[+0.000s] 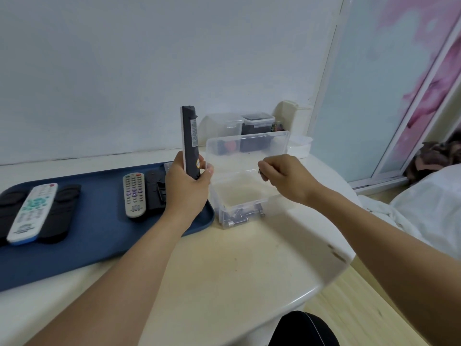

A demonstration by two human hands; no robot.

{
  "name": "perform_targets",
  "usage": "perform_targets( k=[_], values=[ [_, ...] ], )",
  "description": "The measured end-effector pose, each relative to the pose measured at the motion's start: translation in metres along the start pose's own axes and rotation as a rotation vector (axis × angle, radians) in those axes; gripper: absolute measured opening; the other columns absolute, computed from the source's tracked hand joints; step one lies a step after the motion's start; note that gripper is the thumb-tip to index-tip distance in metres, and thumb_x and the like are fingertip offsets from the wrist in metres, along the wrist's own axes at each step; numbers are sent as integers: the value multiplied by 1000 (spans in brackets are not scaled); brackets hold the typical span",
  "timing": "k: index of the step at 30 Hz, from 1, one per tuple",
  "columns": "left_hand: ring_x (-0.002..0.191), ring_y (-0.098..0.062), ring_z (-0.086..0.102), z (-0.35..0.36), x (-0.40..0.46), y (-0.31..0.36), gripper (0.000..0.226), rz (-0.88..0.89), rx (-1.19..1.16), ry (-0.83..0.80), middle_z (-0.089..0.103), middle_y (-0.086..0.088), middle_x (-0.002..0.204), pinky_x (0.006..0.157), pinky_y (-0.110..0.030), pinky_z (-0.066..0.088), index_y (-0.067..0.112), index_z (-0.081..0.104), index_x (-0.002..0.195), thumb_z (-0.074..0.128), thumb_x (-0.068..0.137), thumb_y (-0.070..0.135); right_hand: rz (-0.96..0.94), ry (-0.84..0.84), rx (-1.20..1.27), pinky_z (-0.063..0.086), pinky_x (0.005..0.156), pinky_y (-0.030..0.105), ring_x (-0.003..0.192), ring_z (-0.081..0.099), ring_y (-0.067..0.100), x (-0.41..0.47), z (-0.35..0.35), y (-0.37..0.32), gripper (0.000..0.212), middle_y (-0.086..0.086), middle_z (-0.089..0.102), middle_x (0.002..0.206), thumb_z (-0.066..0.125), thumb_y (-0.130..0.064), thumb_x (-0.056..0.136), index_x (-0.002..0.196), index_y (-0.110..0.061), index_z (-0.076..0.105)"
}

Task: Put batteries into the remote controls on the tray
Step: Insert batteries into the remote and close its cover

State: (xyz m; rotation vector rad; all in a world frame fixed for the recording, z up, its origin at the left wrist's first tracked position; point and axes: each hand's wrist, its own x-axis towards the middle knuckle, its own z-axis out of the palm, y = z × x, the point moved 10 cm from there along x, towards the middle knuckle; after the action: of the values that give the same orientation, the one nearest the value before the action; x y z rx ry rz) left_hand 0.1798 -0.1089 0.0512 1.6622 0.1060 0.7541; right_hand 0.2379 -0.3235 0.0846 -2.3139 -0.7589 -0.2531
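On the blue tray (99,236) at the table's (224,270) left edge lie a white remote (32,212), black remotes and a grey remote (134,194). The left hand (185,186) grips a dark remote (190,142) upright over the tray's right end. Just beside the tray, an open clear box (239,196) holds batteries (239,217). Above it the right hand (284,177) is curled, pinching something small and dark.

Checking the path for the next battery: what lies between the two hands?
In the head view, only the raised lid of the clear battery box stands between the left hand, gripping the upright remote, and the right hand.
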Motion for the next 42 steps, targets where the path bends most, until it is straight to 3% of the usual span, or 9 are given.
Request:
perform_targets(
  k=[5, 8, 12, 16, 19, 26, 32, 37, 42],
  values=[
    [73, -15, 70, -3, 2, -6, 24, -67, -44, 10, 71, 6, 86, 79, -43, 62, 14, 57, 100, 74, 86, 4, -167, 165, 22, 34, 56, 11, 56, 51, -3, -1, -1, -41, 40, -16, 48, 55, 45, -23, 106, 69, -14, 56],
    [79, -18, 70, -10, 3, -3, 34, -82, 10, 20, 73, 6, 93, 78, -40, 60, 21, 57, 98, 82, 79, 7, -161, 146, 344, 32, 54, 19, 51, 38, 5, 3, 13, -72, 39, -9, 43, 57, 43, -26, 107, 72, -13, 56],
    [71, -16, 66, -41, 1, 4, 30, -149, -74, 125, 71, 4, 83, 70, -39, 58, 22, 59, 94, 82, 80, 10, 61, -17, 996, 18, 38, 19, 47, 21, 9, 14, 51, -104, 31, -1, 30, 59, 36, -31, 109, 93, -10, 52],
    [54, -20, 54, -74, -2, 0, 25, -389, -468, 84, 62, -3, 69, 51, -31, 48, 15, 65, 89, 66, 95, 40, 180, -276, 1282, 17, 33, 15, 45, 20, 5, 26, 104, -147, 18, -3, 33, 64, 39, -23, 108, 109, -15, 55],
    [50, -22, 50, -100, -2, 3, 59, -458, -586, -108, 62, -11, 76, 49, -29, 45, 12, 75, 86, 38, 101, 56, 140, -366, 1244, 17, 32, 13, 41, 21, 3, 39, 132, -174, 10, -2, 44, 64, 44, -20, 107, 106, -16, 54],
    [51, -22, 53, -179, -16, -28, 67, -544, -593, -38, 57, -11, 72, 47, -30, 50, -7, 63, 125, 29, 106, 47, 113, -391, 1216, 16, 33, 15, 42, 20, 4, 53, 193, -208, 13, 0, 49, 68, 58, -21, 99, 98, -9, 61],
    [52, -21, 51, -160, -4, -17, 62, -473, -670, -65, 61, -14, 78, 48, -29, 46, 7, 71, 97, 32, 103, 55, 76, -501, 1266, 12, 61, 30, 59, 32, 15, 48, 201, -201, 16, 3, 55, 79, 62, -30, 95, 98, -16, 70],
    [52, -23, 51, -155, -5, -16, 56, -457, -652, -77, 58, -16, 76, 47, -29, 47, 0, 64, 110, 28, 101, 44, 44, -511, 1182, 16, 35, 15, 40, 36, 4, 44, 187, -198, 11, 1, 58, 72, 58, -22, 96, 88, -15, 62],
    [55, -24, 54, -160, -5, -19, 53, -463, -632, -34, 61, -18, 76, 47, -30, 48, -4, 62, 116, 27, 104, 34, -91, -391, 1018, 37, 60, 37, 61, 52, 36, 50, 181, -195, 16, 24, 64, 75, 76, -17, 88, 83, -7, 65]
  ],
)
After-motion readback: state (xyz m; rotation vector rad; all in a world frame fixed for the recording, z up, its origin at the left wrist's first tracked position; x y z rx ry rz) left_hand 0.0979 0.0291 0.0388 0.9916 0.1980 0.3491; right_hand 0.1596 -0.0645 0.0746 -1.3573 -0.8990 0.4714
